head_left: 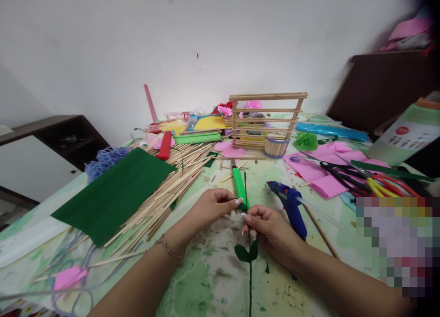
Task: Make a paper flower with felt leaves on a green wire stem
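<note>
A thin dark green stem runs away from me along the table, with a pair of dark green leaves partway up it. My right hand pinches the stem above those leaves. Close beside it, my left hand holds a small dark green leaf piece between thumb and fingertips, against the stem. Just beyond the fingers lies a bright green utility knife, its blade pointing to the wall. A blue hot glue gun with a clear glue stick rests right of my right hand.
Many thin wooden sticks and a dark green sheet spread at the left. Behind stand a stick rack and a small round stick basket. Scissors, pink paper and a large bottle are at the right.
</note>
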A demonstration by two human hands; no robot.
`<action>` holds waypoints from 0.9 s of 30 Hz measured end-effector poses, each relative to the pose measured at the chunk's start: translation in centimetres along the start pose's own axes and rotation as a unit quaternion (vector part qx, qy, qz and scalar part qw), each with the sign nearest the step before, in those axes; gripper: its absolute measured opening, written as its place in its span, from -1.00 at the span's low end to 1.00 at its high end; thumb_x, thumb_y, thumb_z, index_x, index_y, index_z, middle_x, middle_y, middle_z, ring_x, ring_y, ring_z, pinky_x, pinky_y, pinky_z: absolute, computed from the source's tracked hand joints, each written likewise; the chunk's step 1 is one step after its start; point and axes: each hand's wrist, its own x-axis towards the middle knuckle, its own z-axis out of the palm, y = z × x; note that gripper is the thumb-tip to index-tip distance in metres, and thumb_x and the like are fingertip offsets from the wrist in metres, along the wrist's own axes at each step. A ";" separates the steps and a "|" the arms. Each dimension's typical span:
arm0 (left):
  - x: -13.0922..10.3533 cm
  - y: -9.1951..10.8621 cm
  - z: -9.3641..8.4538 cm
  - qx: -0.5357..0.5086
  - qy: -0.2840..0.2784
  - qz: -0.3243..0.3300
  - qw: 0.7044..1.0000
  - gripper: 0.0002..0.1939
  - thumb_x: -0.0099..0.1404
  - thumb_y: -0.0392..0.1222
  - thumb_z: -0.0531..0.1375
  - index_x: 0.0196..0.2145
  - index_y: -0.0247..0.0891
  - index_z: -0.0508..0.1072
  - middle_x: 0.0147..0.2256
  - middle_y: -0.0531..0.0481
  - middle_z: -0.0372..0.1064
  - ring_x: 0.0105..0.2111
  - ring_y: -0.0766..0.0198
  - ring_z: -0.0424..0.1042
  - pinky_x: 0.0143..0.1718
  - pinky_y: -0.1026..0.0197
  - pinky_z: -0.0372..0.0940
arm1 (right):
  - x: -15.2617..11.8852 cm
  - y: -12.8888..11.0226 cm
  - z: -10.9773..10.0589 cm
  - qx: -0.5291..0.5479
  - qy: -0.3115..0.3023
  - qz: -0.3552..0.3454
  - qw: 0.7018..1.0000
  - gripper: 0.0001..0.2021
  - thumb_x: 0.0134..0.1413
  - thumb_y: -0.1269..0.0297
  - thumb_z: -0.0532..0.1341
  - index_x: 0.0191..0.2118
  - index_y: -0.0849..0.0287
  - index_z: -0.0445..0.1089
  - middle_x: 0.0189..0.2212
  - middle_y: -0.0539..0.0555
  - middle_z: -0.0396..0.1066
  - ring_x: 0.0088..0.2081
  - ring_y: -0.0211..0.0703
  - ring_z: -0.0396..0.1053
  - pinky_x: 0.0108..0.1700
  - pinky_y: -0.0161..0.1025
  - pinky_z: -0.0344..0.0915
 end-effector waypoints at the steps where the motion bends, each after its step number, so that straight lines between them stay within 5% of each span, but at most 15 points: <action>1: 0.0 0.0 0.1 0.001 -0.002 -0.001 1.000 -0.60 0.03 0.13 0.27 -0.50 -0.33 0.41 -0.57 0.09 0.25 -0.55 0.38 0.17 -0.50 0.29 0.04 | 0.0 0.0 0.1 0.002 -0.001 0.000 1.000 -0.63 -0.32 0.16 0.52 -0.48 0.23 0.37 -0.62 0.01 0.49 -0.62 -0.42 0.23 -0.53 -0.43 0.09; 13: -0.1 0.0 0.1 0.028 0.004 -0.016 0.999 -0.64 -0.02 0.09 0.27 -0.55 -0.30 0.37 -0.59 0.11 0.21 -0.56 0.39 0.12 -0.52 0.30 -0.02 | 0.0 -0.3 0.1 0.028 -0.020 -0.011 0.999 -0.64 -0.10 0.04 0.42 -0.41 0.27 0.44 -0.55 0.05 0.52 -0.58 -0.43 0.27 -0.46 -0.44 0.21; 27: -0.4 0.1 0.2 0.063 -0.006 -0.020 0.998 -0.67 0.02 0.08 0.23 -0.53 -0.29 0.38 -0.59 0.13 0.19 -0.56 0.38 0.12 -0.52 0.29 -0.02 | -0.1 -0.3 -0.1 0.015 -0.022 -0.006 1.000 -0.66 -0.12 0.09 0.45 -0.40 0.27 0.43 -0.55 0.03 0.52 -0.58 -0.44 0.29 -0.47 -0.46 0.19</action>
